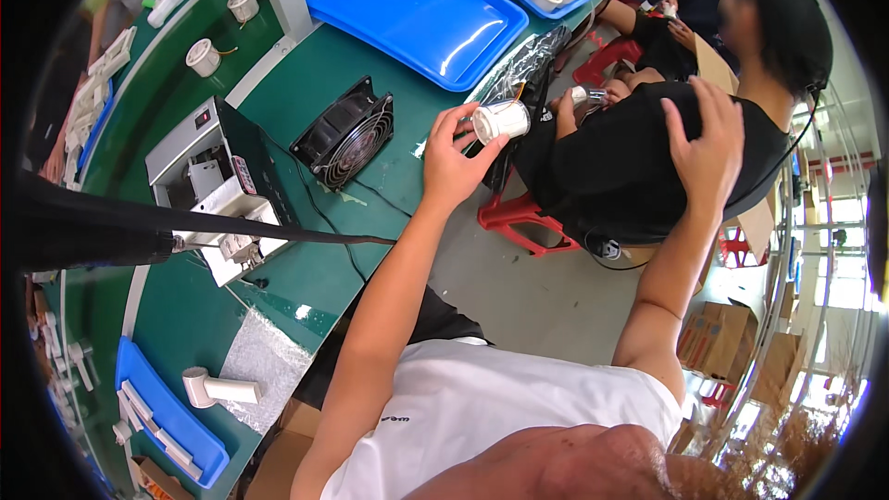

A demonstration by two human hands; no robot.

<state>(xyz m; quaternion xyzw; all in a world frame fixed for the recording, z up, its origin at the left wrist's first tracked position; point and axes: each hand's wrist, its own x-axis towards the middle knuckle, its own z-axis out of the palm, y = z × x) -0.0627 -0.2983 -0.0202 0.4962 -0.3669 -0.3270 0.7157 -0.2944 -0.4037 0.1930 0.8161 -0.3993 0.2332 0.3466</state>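
My left hand (451, 165) is closed around a white cylindrical housing (505, 121) with a thin wire at its top, held up beyond the green bench's edge. My right hand (709, 150) is raised on the right, fingers apart, with nothing in it. Behind that hand, in the picture, is a seated co-worker's black shirt (620, 162). On the bench, left of my left hand, stands a black square fan (347, 134) with a round wire guard. A blue tray (407, 14) lies farther back, with nothing on it.
A box-shaped bench machine (208, 167) stands at left, crossed by a dark arm (185, 220). Two similar white housings (204, 57) sit behind it. Another blue tray (556, 2) carries several more. A white handheld part (218, 389) lies near left. Red stool (523, 220) at right.
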